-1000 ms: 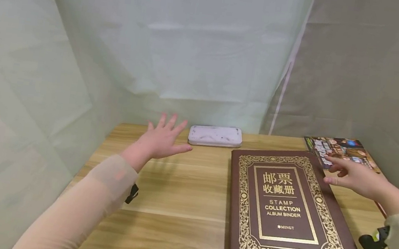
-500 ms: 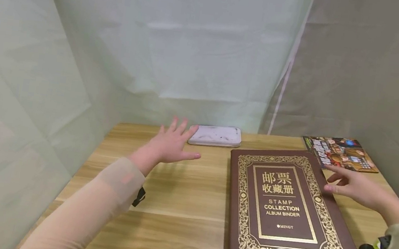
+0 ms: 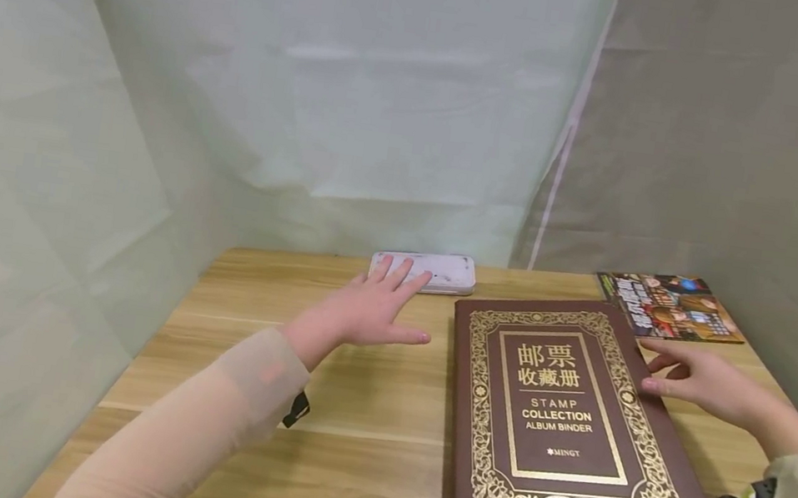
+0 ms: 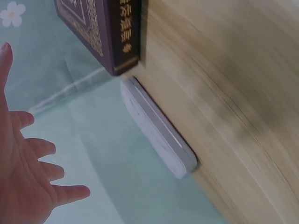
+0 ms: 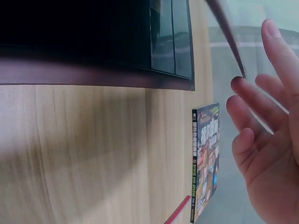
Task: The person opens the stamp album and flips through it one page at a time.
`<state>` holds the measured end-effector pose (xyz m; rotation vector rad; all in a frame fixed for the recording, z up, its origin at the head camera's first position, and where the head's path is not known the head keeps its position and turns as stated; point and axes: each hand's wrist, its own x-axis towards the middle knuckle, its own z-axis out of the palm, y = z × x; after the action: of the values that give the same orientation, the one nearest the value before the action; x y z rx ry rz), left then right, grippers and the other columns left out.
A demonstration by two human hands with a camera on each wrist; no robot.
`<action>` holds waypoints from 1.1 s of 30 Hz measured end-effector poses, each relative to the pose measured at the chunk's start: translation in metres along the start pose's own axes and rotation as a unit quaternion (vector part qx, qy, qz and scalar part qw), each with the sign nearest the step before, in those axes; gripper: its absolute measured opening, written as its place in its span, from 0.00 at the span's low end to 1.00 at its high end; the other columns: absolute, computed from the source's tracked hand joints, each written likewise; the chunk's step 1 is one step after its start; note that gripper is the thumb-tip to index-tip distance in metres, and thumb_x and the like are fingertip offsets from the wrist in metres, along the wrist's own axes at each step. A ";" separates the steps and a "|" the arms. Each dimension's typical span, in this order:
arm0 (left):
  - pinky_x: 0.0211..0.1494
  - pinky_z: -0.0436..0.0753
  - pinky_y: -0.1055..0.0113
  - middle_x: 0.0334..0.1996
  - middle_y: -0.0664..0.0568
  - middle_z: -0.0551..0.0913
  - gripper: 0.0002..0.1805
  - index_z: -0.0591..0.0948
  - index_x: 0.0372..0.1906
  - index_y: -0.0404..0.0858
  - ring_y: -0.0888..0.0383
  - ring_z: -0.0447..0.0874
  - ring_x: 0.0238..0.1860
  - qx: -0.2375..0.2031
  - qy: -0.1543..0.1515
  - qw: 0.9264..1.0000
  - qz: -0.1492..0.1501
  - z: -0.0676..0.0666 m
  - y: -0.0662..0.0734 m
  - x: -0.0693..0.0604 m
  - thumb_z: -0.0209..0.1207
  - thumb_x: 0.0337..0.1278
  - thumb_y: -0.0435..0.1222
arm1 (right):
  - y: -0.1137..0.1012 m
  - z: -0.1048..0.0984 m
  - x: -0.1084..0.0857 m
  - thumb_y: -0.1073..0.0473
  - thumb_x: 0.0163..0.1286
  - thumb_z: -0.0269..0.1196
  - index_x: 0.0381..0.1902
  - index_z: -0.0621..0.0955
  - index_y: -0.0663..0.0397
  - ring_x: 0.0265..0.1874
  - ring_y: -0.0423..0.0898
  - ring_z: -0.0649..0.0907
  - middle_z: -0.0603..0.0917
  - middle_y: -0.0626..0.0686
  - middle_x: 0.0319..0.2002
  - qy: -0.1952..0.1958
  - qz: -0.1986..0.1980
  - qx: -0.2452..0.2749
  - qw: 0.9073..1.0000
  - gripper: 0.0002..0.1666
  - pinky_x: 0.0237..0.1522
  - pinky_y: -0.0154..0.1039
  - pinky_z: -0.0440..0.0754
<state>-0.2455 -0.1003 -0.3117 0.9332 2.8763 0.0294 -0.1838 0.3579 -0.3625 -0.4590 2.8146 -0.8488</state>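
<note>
Dark brown, gilt-bordered stamp album [image 3: 575, 432] lies face up, its cover [image 3: 667, 453] slightly raised, just beside the right fingers [image 3: 662, 387]

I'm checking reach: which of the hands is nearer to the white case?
Left. The left hand is spread, its fingers overlapping the white case in the head view; the right hand is farther off, by the stamp album's right edge.

Stamp album [image 3: 565, 422]: just left of the right hand [image 3: 706, 385], right of the left hand [image 3: 369, 312].
Case [image 3: 455, 270]: beyond the left hand's fingers (slightly to their right), near the album's far left corner.
Booklet [image 3: 686, 308]: beyond the right hand, by the album's far right corner.
Tabletop [image 3: 363, 463]: beneath both hands, bearing all three.
Cloth [image 3: 387, 113]: behind the case.
</note>
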 end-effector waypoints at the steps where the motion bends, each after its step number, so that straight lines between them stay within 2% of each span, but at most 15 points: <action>1: 0.66 0.49 0.39 0.73 0.45 0.36 0.51 0.41 0.75 0.53 0.40 0.32 0.71 -0.003 -0.001 1.000 0.004 0.000 0.003 0.001 0.42 0.52 0.72 | 0.000 0.000 0.000 0.51 0.65 0.63 0.68 0.61 0.68 0.41 0.51 0.82 0.80 0.59 0.46 -0.005 0.002 0.006 1.000 0.41 0.37 0.41 0.78; 5: 0.65 0.47 0.39 0.73 0.45 0.36 0.50 0.40 0.75 0.54 0.39 0.33 0.71 -0.014 -0.002 1.000 0.016 0.001 0.010 0.005 0.43 0.52 0.71 | -0.002 0.002 0.002 0.50 0.66 0.61 0.69 0.58 0.69 0.45 0.59 0.80 0.75 0.67 0.51 -0.033 0.017 0.032 0.999 0.43 0.40 0.44 0.78; 8: 0.65 0.48 0.39 0.73 0.45 0.36 0.51 0.39 0.75 0.53 0.39 0.33 0.71 -0.010 -0.003 1.000 0.024 0.002 0.015 0.008 0.41 0.52 0.72 | -0.002 0.004 0.003 0.50 0.66 0.61 0.68 0.57 0.70 0.47 0.60 0.79 0.73 0.70 0.53 -0.038 0.021 0.044 0.998 0.44 0.39 0.43 0.78; 11: 0.65 0.47 0.39 0.73 0.46 0.36 0.52 0.39 0.75 0.54 0.40 0.33 0.71 -0.009 -0.005 1.000 0.028 0.003 0.019 0.010 0.39 0.50 0.73 | -0.003 0.004 0.003 0.52 0.65 0.62 0.68 0.57 0.71 0.45 0.57 0.80 0.72 0.70 0.54 -0.032 0.015 0.051 0.998 0.44 0.38 0.40 0.78; 18: 0.66 0.46 0.40 0.73 0.46 0.37 0.51 0.39 0.75 0.54 0.40 0.33 0.71 -0.013 -0.007 0.999 0.031 0.002 0.025 0.011 0.41 0.52 0.72 | -0.012 -0.003 0.000 0.52 0.64 0.63 0.67 0.61 0.68 0.38 0.45 0.81 0.74 0.68 0.52 -0.001 -0.002 0.020 1.000 0.42 0.34 0.37 0.78; 25: 0.65 0.51 0.41 0.73 0.45 0.41 0.50 0.40 0.75 0.51 0.39 0.41 0.71 -0.015 -0.009 0.999 0.042 -0.001 0.027 0.012 0.41 0.54 0.70 | -0.020 -0.015 -0.003 0.50 0.65 0.62 0.68 0.63 0.62 0.40 0.45 0.79 0.74 0.65 0.54 0.011 0.004 -0.013 1.000 0.39 0.35 0.40 0.76; 30: 0.67 0.54 0.47 0.73 0.44 0.47 0.49 0.44 0.75 0.48 0.43 0.47 0.71 -0.021 0.016 0.997 0.074 -0.002 0.030 0.015 0.43 0.56 0.68 | -0.033 -0.024 -0.003 0.47 0.66 0.61 0.70 0.63 0.55 0.41 0.38 0.78 0.73 0.62 0.58 0.023 0.010 -0.016 1.000 0.39 0.37 0.42 0.75; 33: 0.68 0.53 0.51 0.72 0.44 0.50 0.48 0.46 0.75 0.47 0.46 0.50 0.71 -0.042 0.034 0.995 0.090 -0.003 0.033 0.017 0.46 0.56 0.66 | -0.041 -0.028 -0.002 0.46 0.66 0.61 0.70 0.63 0.53 0.41 0.35 0.77 0.74 0.59 0.57 0.026 0.004 -0.015 1.000 0.39 0.38 0.41 0.75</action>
<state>-0.2404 -0.0638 -0.3091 1.1917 2.8159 0.2003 -0.1785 0.3407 -0.3160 -0.4366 2.8777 -0.8292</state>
